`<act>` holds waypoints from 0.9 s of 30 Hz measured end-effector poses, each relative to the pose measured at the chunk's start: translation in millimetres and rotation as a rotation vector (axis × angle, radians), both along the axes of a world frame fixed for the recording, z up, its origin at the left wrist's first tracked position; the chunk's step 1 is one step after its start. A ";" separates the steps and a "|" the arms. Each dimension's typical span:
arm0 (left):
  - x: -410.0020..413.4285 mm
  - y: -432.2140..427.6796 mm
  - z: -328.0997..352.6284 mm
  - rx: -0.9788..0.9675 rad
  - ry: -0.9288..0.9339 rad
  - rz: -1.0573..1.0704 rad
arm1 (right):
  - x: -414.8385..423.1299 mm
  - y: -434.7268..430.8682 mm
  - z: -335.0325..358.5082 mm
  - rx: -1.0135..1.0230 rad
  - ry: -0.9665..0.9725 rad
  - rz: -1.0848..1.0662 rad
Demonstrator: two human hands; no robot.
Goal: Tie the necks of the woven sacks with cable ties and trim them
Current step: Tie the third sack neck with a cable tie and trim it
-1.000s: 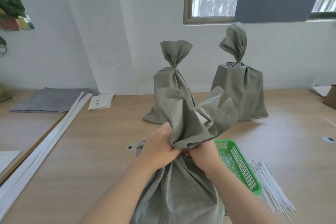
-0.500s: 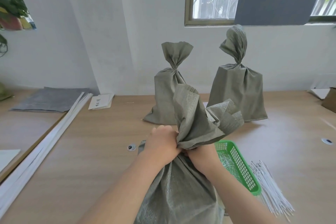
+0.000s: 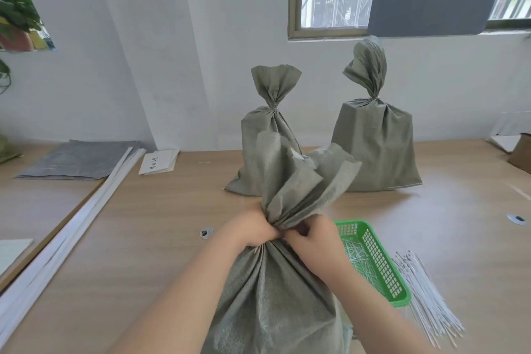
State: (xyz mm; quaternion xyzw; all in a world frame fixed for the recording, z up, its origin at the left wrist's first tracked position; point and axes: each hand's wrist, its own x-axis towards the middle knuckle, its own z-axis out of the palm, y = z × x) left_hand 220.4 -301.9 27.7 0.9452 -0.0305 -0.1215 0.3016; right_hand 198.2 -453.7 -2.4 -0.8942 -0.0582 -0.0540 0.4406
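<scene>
Clenched on the bunched neck, our left hand (image 3: pixel 253 228) grips the grey-green woven sack (image 3: pixel 273 296) standing just before us; our right hand (image 3: pixel 313 237) pinches the same neck. If either slackens, we judge pleats spring open; forearm could knock the green plastic basket (image 3: pixel 400 297) beside.
</scene>
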 end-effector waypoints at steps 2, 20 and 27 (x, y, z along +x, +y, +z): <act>-2.2 5.3 -5.8 -0.213 0.001 0.101 | -2.9 -4.0 4.4 0.094 0.009 0.059; -1.2 4.0 -28.4 -0.624 0.129 0.426 | -3.5 19.0 -7.8 -0.079 -0.431 0.341; -10.3 6.7 -37.0 -0.913 0.122 0.431 | 8.7 6.6 -10.5 0.014 -0.292 0.349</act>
